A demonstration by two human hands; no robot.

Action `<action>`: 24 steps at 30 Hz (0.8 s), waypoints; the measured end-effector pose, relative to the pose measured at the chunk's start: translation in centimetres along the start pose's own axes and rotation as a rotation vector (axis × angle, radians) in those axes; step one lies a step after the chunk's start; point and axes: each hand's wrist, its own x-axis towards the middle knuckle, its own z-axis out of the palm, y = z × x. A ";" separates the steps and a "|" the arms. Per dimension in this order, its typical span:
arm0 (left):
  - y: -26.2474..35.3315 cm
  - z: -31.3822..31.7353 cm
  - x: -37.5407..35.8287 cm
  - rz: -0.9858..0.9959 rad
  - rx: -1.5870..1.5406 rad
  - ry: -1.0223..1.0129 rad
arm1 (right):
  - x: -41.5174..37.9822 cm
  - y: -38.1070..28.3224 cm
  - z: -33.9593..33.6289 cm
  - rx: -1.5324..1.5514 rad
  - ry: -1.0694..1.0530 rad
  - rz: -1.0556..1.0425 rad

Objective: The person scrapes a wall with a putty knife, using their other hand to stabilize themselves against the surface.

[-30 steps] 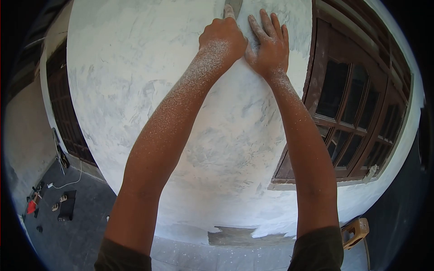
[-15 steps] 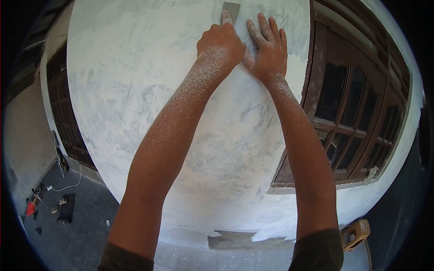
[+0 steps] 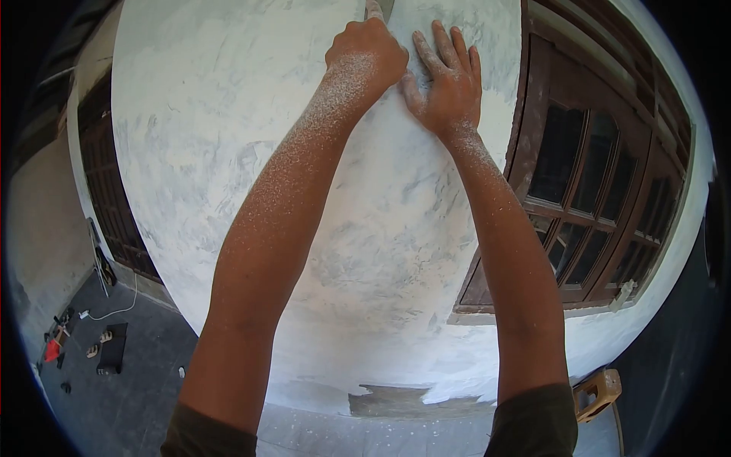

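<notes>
- We hold our left hand (image 3: 367, 57) high against the pale wall (image 3: 365, 228), its fingers curled tight around a flat scraper (image 3: 388, 11), one dusty finger extended up along the blade.
- The scraper sits at the top of our view, just above the left hand, its far end cut off by the frame.
- Our right hand (image 3: 451, 95) is spread on the wall just to the right, fingers splayed upward, thumb angled toward the left hand, the back of the hand facing us.
- Both arms reach up and inward from dark sleeves (image 3: 209, 434); the left slants rightward, its elbow slightly bent, while the right rises steeply and leans left toward the wrist.
- White dust speckles our left forearm and wrist thickly, our right more lightly.
- Grey streaks mottle the wall before us, and a rough, bare-looking patch (image 3: 392, 400) shows low down, between our arms.
- To our right stands a brown-framed window (image 3: 586, 175) with glass panes, and below it a tan stool-like object (image 3: 599, 396).
- At far left, on the dark floor (image 3: 160, 343), lie a white cable (image 3: 126, 306), a black mat (image 3: 113, 349) and a red item (image 3: 53, 349).
</notes>
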 end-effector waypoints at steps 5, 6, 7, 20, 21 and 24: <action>0.1 -0.7 1.2 0.030 0.019 -0.003 | 0.0 0.2 0.3 -0.043 0.004 -0.016; -0.2 -0.2 0.4 0.029 0.020 -0.004 | -0.1 0.2 0.3 -0.034 0.001 -0.011; -0.3 0.1 -0.9 0.021 0.019 -0.020 | -0.1 0.2 0.3 -0.034 0.000 -0.009; -1.3 0.2 -1.8 0.061 0.081 -0.008 | -0.2 -0.1 0.2 -0.051 0.001 -0.009; -1.7 0.4 -2.4 0.056 0.077 -0.031 | -0.2 0.0 0.2 -0.051 0.011 -0.013; -1.4 0.0 -1.4 0.053 0.049 -0.021 | -0.2 0.1 0.3 -0.050 0.018 -0.020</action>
